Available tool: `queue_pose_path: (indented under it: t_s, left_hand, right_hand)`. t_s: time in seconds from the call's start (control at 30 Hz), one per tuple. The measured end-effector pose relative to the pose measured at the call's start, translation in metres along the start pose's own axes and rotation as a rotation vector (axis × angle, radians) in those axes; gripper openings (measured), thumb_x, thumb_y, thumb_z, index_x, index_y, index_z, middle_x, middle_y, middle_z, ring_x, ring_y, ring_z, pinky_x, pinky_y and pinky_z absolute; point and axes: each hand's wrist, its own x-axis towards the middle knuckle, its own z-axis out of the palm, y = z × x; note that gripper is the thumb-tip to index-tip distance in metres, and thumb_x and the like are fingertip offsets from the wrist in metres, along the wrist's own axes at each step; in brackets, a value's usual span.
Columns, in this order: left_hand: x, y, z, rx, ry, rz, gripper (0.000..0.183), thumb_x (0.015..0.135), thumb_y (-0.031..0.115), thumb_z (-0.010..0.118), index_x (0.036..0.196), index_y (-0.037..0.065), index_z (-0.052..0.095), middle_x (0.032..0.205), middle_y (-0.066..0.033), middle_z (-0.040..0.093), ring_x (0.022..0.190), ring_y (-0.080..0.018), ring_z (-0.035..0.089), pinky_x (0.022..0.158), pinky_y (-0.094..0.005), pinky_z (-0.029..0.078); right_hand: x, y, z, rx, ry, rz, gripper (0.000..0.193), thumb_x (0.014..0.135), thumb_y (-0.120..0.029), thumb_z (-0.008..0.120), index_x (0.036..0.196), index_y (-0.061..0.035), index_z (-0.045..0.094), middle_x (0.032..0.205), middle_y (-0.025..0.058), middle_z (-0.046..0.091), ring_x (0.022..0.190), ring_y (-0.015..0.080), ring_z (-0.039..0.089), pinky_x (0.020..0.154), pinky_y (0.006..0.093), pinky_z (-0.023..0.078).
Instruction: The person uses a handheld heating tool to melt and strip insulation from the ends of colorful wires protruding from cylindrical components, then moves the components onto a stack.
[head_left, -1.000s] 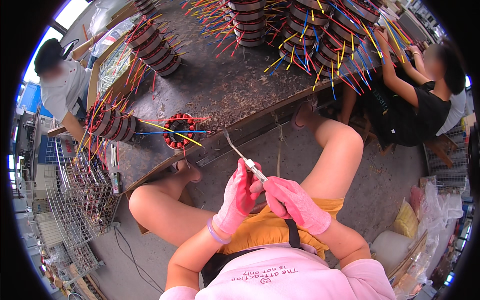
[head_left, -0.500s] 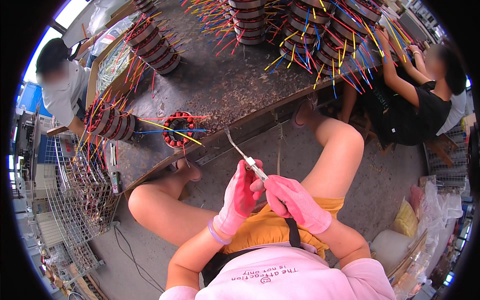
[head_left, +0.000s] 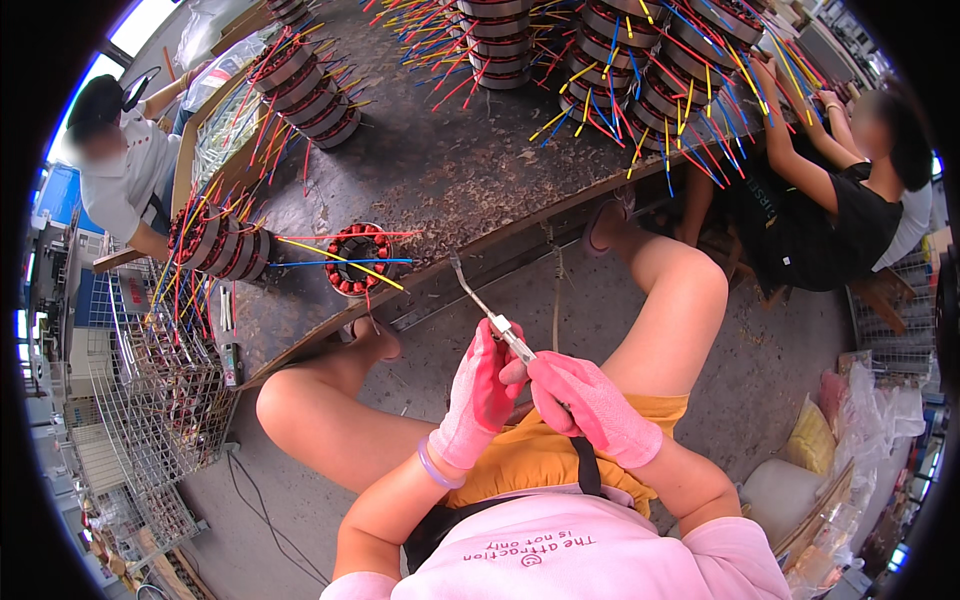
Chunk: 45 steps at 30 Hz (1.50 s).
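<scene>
1 red-coiled metal ring [head_left: 350, 288] lies on the scuffed dark tabletop [head_left: 430, 170]. Rightward, the pink-gloved left hand [head_left: 474, 395] has fingers curled around a slim silver white-collared tool [head_left: 501, 325]; the pink-gloved right hand [head_left: 592, 405] grips its lower end, fingers closed.

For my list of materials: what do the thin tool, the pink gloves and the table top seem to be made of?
Thin tool: probably metal, silvery and shiny; its white collar may be plastic.
Pink gloves: apparently knitted fabric, matt with fine texture.
Table top: dark, blotchy, slightly shiny; metal or coated board, unclear.
</scene>
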Motion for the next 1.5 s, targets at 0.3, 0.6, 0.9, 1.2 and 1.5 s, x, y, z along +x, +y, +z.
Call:
queue_pose_path:
  t_s: [0.3,0.6,0.9,1.2,1.5]
  left_hand:
    - [0.000,0.001,0.000,-0.042,-0.015,-0.029,0.046,0.106,0.048,0.038,0.103,0.007,0.059,0.058,0.0008,0.042,0.050,-0.0100,0.034,0.048,-0.0238,0.028]
    - [-0.016,0.056,-0.011,0.440,-0.125,-0.160,0.039,0.104,0.038,0.050,0.118,0.004,0.061,0.090,-0.0003,0.059,0.070,-0.0088,0.054,0.060,-0.0222,0.043]
    - [-0.019,0.228,-0.013,2.009,-0.042,0.873,0.093,0.052,0.016,0.086,0.138,0.009,0.051,0.143,-0.0142,0.047,0.134,-0.0397,0.042,0.112,-0.0485,0.036]
    - [0.032,0.222,-0.031,2.268,-0.194,0.889,0.097,0.052,0.026,0.087,0.140,0.009,0.049,0.141,-0.0135,0.049,0.136,-0.0342,0.041,0.120,-0.0488,0.026]
    - [0.031,0.227,-0.035,2.200,-0.265,0.915,0.092,0.053,0.024,0.086,0.138,0.009,0.052,0.133,-0.0127,0.054,0.131,-0.0335,0.045,0.120,-0.0491,0.026]
  right_hand:
    - [-0.002,-0.002,0.003,0.023,0.017,0.009,0.036,0.105,-0.034,0.047,0.114,-0.0034,0.064,0.058,-0.0074,0.039,0.050,0.0010,0.030,0.048,0.0199,0.020]
    - [0.001,-0.003,-0.006,0.020,0.059,0.025,0.037,0.104,-0.033,0.048,0.116,-0.0020,0.063,0.057,-0.0057,0.042,0.050,0.0027,0.032,0.049,0.0201,0.025]
    - [0.022,-0.003,-0.005,-0.083,0.136,0.114,0.035,0.103,-0.031,0.050,0.119,-0.0009,0.059,0.057,-0.0070,0.038,0.051,0.0022,0.028,0.048,0.0211,0.021]
    - [0.034,0.001,-0.005,-0.099,0.159,0.127,0.034,0.103,-0.029,0.051,0.118,-0.0008,0.060,0.059,-0.0069,0.039,0.053,0.0025,0.031,0.050,0.0213,0.023]
    - [0.037,0.009,-0.002,-0.166,0.125,0.150,0.030,0.104,-0.026,0.048,0.113,-0.0007,0.061,0.064,-0.0047,0.043,0.053,0.0036,0.038,0.050,0.0223,0.032]
